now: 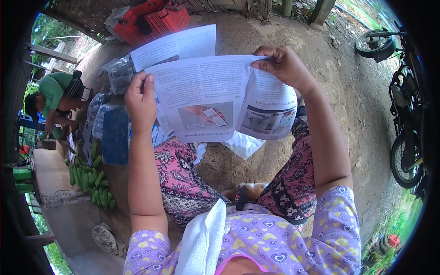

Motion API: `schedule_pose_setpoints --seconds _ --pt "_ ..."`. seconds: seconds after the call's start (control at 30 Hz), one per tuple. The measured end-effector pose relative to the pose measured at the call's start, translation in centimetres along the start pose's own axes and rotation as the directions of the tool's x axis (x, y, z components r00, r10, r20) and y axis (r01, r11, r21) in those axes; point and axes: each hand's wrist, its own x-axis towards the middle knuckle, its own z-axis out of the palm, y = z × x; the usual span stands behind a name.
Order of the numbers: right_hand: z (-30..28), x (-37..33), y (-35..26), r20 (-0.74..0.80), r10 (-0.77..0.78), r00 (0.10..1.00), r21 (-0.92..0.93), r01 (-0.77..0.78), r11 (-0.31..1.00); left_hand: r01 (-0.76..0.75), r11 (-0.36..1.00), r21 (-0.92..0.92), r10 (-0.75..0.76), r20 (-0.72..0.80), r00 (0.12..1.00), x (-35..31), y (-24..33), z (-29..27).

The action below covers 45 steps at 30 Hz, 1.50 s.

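A printed newspaper sheet (201,91), with columns of text and two pictures, is spread above my knees. My left hand (141,103) pinches its left edge, thumb on top. At the upper right edge, my right hand (284,66) grips the paper between thumb and curled fingers, and the right part bends along a crease. Behind it, another printed page (188,43) sticks up; I cannot tell whether the two are joined. Below the paper lies a white plastic bag (245,144), partly hidden.
Clear plastic bags with dark contents (120,75) and a dark blue flat object (115,135) lie left. Further out are green bananas (94,181) and a person in green (52,91). A red crate (153,23) stands ahead, a motorcycle (405,101) right.
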Motion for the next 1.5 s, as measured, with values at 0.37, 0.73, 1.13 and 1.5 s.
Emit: schedule_pose_setpoints --seconds 0.37,0.73,1.13,1.5 --pt "0.4 -0.3 -1.2 -0.119 -0.194 0.974 -0.264 0.158 0.951 -0.057 0.998 -0.038 0.053 -0.095 0.994 -0.2 0.3 -0.5" --pt "1.6 -0.2 -1.5 0.010 -0.097 0.995 -0.022 0.097 0.995 -0.014 1.000 0.004 0.014 -0.154 0.988 0.3 1.1 -0.3" --pt "3.3 0.0 -1.8 0.429 -0.027 0.903 0.042 0.010 0.999 -0.530 0.836 0.140 0.441 0.401 0.803 -1.1 5.4 3.8" --pt "5.0 0.2 -1.3 0.411 -0.123 0.903 -0.099 0.178 0.979 -0.414 0.909 0.055 0.294 0.619 0.728 -2.3 5.0 5.7"
